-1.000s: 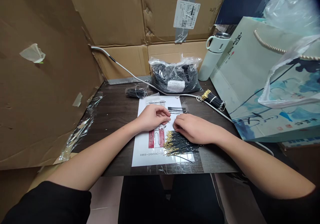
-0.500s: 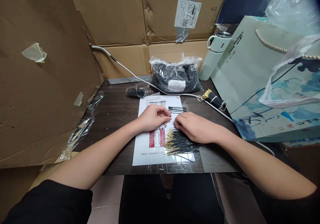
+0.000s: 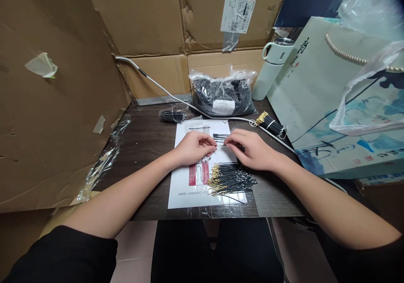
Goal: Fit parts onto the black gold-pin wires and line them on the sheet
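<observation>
My left hand [image 3: 193,147] rests curled on a white printed sheet [image 3: 186,186], fingertips pinched. My right hand [image 3: 252,149] meets it fingertip to fingertip, and a thin black wire [image 3: 221,145] runs between the two pinches. Just below the right hand lies a loose pile of black wires with gold tips [image 3: 230,180]. A few sorted wires [image 3: 220,137] lie in a row on the sheet behind the hands.
A plastic bag of black wires [image 3: 222,97] stands at the back, with a small wire bunch [image 3: 173,116] to its left and a tied gold-tipped bundle [image 3: 270,125] to its right. A white cable [image 3: 164,91], a white flask [image 3: 270,70], a paper gift bag [image 3: 331,106] and cardboard walls [image 3: 57,106] surround the dark table [image 3: 145,140].
My right hand has lifted off the wire pile and moved up and left to meet the left hand, with a single wire now held between them. The left hand stayed put.
</observation>
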`<state>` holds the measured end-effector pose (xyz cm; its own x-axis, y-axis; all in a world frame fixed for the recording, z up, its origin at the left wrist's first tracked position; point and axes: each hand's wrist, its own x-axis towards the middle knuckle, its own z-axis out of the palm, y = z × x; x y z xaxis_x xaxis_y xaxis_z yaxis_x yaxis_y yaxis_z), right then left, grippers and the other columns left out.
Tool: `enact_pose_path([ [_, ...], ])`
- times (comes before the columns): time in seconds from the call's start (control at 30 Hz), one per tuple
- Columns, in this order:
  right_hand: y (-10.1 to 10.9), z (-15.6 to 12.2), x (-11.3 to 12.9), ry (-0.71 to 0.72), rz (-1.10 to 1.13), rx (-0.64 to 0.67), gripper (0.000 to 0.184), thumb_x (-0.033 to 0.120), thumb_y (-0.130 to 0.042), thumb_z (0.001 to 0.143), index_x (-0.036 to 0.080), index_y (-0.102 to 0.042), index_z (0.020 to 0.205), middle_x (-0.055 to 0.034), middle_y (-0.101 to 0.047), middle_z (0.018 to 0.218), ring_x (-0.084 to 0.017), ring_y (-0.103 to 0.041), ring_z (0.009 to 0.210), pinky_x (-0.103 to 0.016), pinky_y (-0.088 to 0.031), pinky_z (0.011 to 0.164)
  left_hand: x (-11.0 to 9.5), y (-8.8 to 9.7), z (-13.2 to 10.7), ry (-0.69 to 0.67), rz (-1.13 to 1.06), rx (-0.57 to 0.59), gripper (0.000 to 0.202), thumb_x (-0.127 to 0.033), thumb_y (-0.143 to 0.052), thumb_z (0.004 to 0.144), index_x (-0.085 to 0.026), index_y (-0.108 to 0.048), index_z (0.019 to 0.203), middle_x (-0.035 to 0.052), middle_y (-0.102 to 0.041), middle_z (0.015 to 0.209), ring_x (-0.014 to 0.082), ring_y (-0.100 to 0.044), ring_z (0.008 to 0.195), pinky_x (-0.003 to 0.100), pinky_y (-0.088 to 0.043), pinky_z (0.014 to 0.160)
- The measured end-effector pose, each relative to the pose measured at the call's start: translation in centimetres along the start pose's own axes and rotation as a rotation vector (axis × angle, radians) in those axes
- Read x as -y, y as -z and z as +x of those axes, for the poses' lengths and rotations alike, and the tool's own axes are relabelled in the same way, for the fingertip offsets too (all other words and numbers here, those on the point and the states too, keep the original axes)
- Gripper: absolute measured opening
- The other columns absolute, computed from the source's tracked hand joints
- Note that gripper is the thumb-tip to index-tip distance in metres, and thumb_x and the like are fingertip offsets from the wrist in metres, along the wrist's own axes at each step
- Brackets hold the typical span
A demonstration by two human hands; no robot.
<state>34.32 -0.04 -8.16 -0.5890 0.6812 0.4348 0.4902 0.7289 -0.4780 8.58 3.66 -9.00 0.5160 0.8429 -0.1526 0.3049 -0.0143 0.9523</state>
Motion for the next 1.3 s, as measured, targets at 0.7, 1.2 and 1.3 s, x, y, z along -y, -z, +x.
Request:
enact_pose_path([
  [0.7,-0.3,0.0,0.1,0.01,-0.006,0.019,0.016,0.018,-0.051,0.11,0.018,-0.067,0.11,-0.011,-0.065,0.105,-0.023,-0.062,0.092,-0.038,-0.053,0.081,-0.1,-0.4,-0.6,-0.164,0.195,-0.025,0.012,-0.026,-0.08,0.093,-0.017,-0.086,0.097,0.0065,-0.083,0.091,0.016,-0.073,0.079,0.028,-0.057,0.073],
  [1.2,-0.9,-0.2,0.2,-0.02,0.001,-0.005,0.016,0.021,-0.053,0.111,0.017,-0.068,0.108,-0.0091,-0.065,0.1,-0.021,-0.062,0.088,-0.038,-0.051,0.08,-0.3,-0.8,-1.1,-0.287,0.327,-0.049,0.012,-0.025,-0.076,0.097,-0.018,-0.086,0.099,0.0044,-0.084,0.095,0.0163,-0.076,0.081,0.03,-0.058,0.078],
  [1.3,-0.9,-0.2,0.2,-0.019,0.002,-0.012,0.017,0.022,-0.053,0.111,0.017,-0.068,0.107,-0.0088,-0.065,0.098,-0.021,-0.062,0.086,-0.037,-0.05,0.078,-0.2,-0.8,-1.1,-0.329,0.365,-0.065,0.013,-0.025,-0.075,0.098,-0.019,-0.086,0.1,0.0042,-0.084,0.095,0.0163,-0.076,0.081,0.03,-0.058,0.078],
])
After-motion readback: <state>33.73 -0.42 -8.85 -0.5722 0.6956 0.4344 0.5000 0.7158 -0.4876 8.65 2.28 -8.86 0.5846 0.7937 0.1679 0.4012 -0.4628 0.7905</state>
